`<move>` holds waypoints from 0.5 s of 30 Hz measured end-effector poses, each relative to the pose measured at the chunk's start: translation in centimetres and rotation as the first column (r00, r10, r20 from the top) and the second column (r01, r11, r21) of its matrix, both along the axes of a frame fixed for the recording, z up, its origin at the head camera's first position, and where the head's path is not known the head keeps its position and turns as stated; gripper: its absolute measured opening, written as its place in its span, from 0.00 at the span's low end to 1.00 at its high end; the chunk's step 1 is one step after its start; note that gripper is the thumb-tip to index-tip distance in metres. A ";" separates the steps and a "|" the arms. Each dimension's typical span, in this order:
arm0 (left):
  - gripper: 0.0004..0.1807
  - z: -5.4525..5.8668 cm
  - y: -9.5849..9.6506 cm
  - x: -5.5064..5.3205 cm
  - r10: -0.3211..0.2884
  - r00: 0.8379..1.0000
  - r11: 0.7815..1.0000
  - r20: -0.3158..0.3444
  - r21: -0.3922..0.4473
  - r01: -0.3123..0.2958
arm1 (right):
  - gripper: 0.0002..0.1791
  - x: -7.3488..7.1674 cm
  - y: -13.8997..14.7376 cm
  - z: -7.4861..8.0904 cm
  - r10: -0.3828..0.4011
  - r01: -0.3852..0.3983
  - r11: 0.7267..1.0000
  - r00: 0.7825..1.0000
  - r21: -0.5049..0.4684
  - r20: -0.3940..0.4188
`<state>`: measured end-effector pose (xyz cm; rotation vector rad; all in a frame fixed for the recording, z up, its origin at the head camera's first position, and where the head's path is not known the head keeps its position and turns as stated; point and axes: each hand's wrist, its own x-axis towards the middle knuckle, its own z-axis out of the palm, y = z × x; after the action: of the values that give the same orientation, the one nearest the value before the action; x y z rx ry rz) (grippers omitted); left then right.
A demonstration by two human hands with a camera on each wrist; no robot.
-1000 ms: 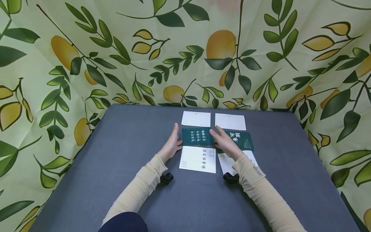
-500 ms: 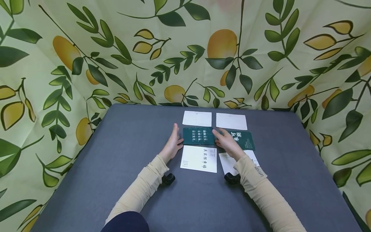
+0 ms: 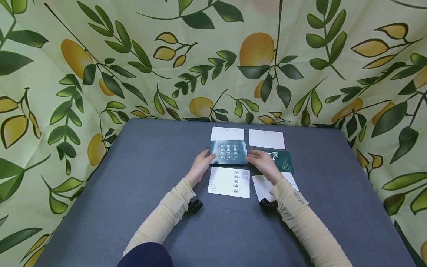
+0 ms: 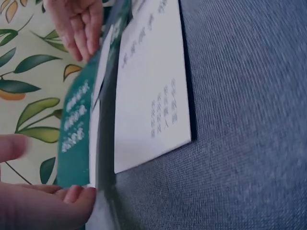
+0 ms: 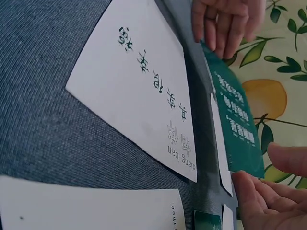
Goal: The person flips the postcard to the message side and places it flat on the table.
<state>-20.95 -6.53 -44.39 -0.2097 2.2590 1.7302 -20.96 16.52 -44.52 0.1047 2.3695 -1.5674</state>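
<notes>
A dark green postcard (image 3: 228, 152) with white writing is raised off the table, held at its two short ends between my hands. At its left end my left hand (image 3: 201, 164) grips the edge, fingertips (image 4: 79, 196) curled at the corner. My right hand (image 3: 264, 164) holds the opposite end, with its fingers (image 5: 254, 194) low on the edge and the thumb (image 5: 290, 158) above. In the head view the postcard overlaps the lower part of a white card (image 3: 227, 132). Just nearer me lies a white card with dark writing (image 3: 228, 181).
A second green card (image 3: 283, 161) lies to the right, partly behind my right hand. Another white card (image 3: 267, 139) is at the back right, and one (image 3: 263, 187) sits under my right forearm. A leaf-patterned cloth (image 3: 186, 85) hangs behind the grey table (image 3: 160, 155).
The green postcard has risen from the table and tilted, catching more light, and now covers part of the back white card. My left fingers have closed in on its edge.
</notes>
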 end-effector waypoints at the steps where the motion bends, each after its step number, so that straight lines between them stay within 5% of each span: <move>1: 0.34 -0.1 0.0 0.0 0.003 1.000 0.999 -0.031 -0.040 -0.004 | 0.31 0.0 0.0 0.0 -0.007 0.007 1.000 1.000 0.018 -0.015; 7: 0.33 -0.5 0.3 -0.1 0.067 0.981 0.983 -0.183 -0.156 -0.096 | 0.28 0.1 -0.2 0.2 -0.065 0.070 0.995 0.995 0.067 -0.071; 15: 0.30 -1.4 0.7 -0.5 0.114 0.943 0.964 -0.313 -0.192 -0.181 | 0.25 0.0 -0.8 0.1 -0.116 0.125 0.989 0.988 0.077 -0.103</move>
<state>-21.49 -5.84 -45.75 -0.1768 2.7236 1.6783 -20.92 15.71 -44.41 0.1965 2.5490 -1.5608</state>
